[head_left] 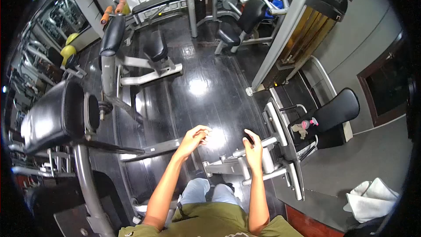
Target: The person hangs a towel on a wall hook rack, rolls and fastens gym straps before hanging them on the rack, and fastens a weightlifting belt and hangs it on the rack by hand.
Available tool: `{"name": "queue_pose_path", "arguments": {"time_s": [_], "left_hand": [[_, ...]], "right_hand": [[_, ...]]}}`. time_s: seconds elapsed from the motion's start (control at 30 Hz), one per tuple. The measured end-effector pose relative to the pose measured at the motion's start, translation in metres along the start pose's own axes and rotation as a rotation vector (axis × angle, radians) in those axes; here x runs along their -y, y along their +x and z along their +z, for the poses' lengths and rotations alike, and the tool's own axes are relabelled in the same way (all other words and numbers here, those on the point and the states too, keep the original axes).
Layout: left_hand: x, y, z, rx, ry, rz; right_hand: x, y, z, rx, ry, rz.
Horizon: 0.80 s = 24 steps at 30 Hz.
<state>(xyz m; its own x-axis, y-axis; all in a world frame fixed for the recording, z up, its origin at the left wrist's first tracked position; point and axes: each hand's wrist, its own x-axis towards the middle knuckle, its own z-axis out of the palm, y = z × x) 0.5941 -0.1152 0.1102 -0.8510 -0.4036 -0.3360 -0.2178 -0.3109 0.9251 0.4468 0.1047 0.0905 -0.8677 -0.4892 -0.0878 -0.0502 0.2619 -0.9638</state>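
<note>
My left hand (195, 140) hangs in the air in front of my body with its fingers loosely bent and nothing in it. To its right my right hand (253, 149) is raised, thumb and fingers apart, also holding nothing. Below and beside the right hand is the grey metal frame (234, 166) of a gym machine; whether the hand touches it I cannot tell. On that machine's black seat, further right, lie a beige cloth (300, 130) and a bottle with a pink spray head (313, 122).
A padded black bench (55, 112) stands close on the left. Beyond it is another bench machine (151, 80) with orange rollers. A tall weight-stack machine (302, 30) rises on the right, and a white towel (370, 199) lies at lower right. The dark floor (197, 70) shines.
</note>
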Motion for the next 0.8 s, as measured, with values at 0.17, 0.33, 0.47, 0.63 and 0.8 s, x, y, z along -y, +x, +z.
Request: {"name": "queue_pose_path", "arguments": {"time_s": [0.17, 0.33, 0.47, 0.63, 0.8], "left_hand": [[-0.043, 0.028, -0.004, 0.082, 0.074, 0.01], [-0.072, 0.056, 0.006, 0.202, 0.159, 0.006], [-0.094, 0.094, 0.018, 0.26, 0.172, 0.024], [-0.134, 0.186, 0.051, 0.343, 0.275, 0.053], [-0.171, 0.337, 0.131, 0.622, 0.432, 0.094]], "right_hand": [[0.023, 0.03, -0.004, -0.105, 0.251, 0.019], [0.039, 0.063, -0.003, -0.177, 0.223, -0.061], [0.036, 0.101, 0.004, -0.216, 0.252, -0.14], [0.029, 0.163, -0.014, -0.346, 0.28, -0.142], [0.01, 0.22, -0.061, -0.53, 0.307, -0.07]]}}
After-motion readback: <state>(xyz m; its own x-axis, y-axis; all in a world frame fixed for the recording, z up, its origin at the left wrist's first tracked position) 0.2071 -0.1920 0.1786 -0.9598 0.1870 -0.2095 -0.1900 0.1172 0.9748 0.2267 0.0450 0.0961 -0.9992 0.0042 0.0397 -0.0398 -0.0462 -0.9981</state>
